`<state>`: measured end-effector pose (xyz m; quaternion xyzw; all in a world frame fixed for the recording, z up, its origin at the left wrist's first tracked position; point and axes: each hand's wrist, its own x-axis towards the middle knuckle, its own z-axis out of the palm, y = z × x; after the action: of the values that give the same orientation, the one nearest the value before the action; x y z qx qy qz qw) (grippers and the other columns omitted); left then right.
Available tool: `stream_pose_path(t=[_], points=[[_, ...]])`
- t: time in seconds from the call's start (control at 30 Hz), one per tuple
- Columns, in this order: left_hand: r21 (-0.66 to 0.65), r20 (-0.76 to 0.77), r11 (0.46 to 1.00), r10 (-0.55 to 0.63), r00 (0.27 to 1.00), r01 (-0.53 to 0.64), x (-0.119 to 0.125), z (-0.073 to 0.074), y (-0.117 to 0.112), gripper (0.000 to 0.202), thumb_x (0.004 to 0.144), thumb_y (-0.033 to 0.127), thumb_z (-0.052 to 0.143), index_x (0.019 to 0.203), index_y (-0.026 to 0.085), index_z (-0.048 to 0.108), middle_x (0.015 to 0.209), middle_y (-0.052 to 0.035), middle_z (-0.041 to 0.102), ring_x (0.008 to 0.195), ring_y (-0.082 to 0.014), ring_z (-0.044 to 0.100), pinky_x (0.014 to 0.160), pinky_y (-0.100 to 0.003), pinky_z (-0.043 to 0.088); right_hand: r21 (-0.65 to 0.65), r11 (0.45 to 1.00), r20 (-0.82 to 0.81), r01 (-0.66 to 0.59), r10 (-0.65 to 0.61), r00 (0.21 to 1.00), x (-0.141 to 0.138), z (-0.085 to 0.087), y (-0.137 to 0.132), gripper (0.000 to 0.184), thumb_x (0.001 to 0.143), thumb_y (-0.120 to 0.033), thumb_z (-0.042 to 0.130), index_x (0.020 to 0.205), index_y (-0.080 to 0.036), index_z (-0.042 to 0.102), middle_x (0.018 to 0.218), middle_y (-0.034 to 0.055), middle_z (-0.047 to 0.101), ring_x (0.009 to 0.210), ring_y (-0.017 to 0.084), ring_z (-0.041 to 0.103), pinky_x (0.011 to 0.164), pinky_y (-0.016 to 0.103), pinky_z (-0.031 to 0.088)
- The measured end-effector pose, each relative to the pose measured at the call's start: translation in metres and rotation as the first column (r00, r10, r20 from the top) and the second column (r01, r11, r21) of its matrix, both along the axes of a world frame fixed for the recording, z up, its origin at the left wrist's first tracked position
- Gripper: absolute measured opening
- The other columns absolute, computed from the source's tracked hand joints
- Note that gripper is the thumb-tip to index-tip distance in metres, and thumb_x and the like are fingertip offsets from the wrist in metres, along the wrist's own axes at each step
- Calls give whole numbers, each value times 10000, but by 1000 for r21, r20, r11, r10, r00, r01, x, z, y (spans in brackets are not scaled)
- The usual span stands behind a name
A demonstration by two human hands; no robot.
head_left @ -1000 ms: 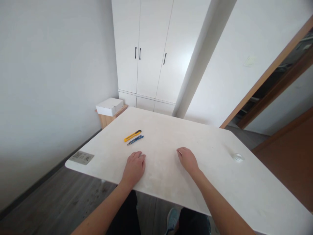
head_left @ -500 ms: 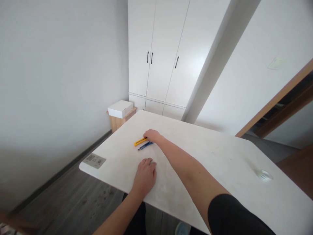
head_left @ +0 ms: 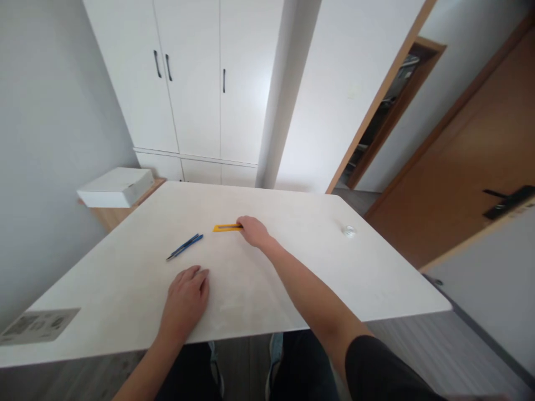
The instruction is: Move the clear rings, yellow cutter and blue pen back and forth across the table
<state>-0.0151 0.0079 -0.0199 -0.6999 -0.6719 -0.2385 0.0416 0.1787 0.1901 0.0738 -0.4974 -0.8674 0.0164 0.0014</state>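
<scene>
My right hand (head_left: 253, 230) is closed around one end of a yellow utility knife (head_left: 225, 227), whose other end points left over the white table (head_left: 259, 289). The fingers hide the gripped end. To the left and nearer me lies a slim blue pen-like item (head_left: 184, 247), perhaps two side by side, set at a slant. My left hand (head_left: 186, 295) rests palm down on the tabletop just below it, fingers loosely stretched and holding nothing.
A clear roll of tape (head_left: 349, 231) lies toward the table's right side. A printed label (head_left: 39, 326) is stuck at the left front corner. Behind the table stand a white box (head_left: 117, 186) on a wooden stand and a white wardrobe (head_left: 196, 100).
My right hand has drawn the yellow utility knife rightward, away from the blue item. The view has turned to the right. My left hand stays resting on the table.
</scene>
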Motion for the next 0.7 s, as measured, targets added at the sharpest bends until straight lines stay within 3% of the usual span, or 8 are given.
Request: stream_pose_path(t=[0.13,0.2,0.3,0.37,0.47,0.7], points=[[20,-33,1000,2,999,-1,0,-3,0,382,983,313,426,1153,176,740,1234,-157,698,1168,-301,624,1065,-485,484,-39,960,55,277,-274,960,185,0,-33,378,967,-81,437,1222,-234,670,1288,72,703,1169,229,641,980,298,464],[20,-47,1000,-4,999,5,0,-2,0,396,985,322,415,1154,161,735,1228,-164,697,1164,-307,624,1055,-485,487,-65,854,67,516,-512,856,268,1,-48,359,956,-83,496,1227,-230,679,1323,102,685,1192,232,627,969,279,457],[24,-62,1000,-10,998,12,0,0,0,427,988,335,393,1151,135,734,1214,-182,697,1148,-321,625,1034,-488,494,-52,743,117,668,-659,743,357,5,-62,355,963,-85,472,1240,-191,669,1322,138,676,1163,273,636,916,335,470],[24,-67,1000,-16,998,18,0,0,0,442,989,344,383,1147,128,735,1206,-186,698,1135,-327,628,1030,-492,494,-45,697,145,716,-704,695,389,7,-64,352,963,-85,465,1230,-193,668,1333,130,671,1152,270,636,883,334,465],[25,-68,999,-23,997,25,-1,0,0,445,986,346,382,1145,131,738,1206,-180,700,1128,-323,635,1039,-489,491,-44,671,155,740,-727,669,411,6,-60,340,958,-93,471,1198,-215,679,1334,113,670,1128,249,641,844,314,454],[48,-42,998,-37,998,39,-2,-2,1,414,979,337,413,1134,142,744,1205,-184,696,1138,-331,634,1051,-496,493,-12,697,146,717,-708,691,413,0,-57,390,896,-67,568,1247,-185,691,1307,145,684,1121,271,670,901,346,494]])
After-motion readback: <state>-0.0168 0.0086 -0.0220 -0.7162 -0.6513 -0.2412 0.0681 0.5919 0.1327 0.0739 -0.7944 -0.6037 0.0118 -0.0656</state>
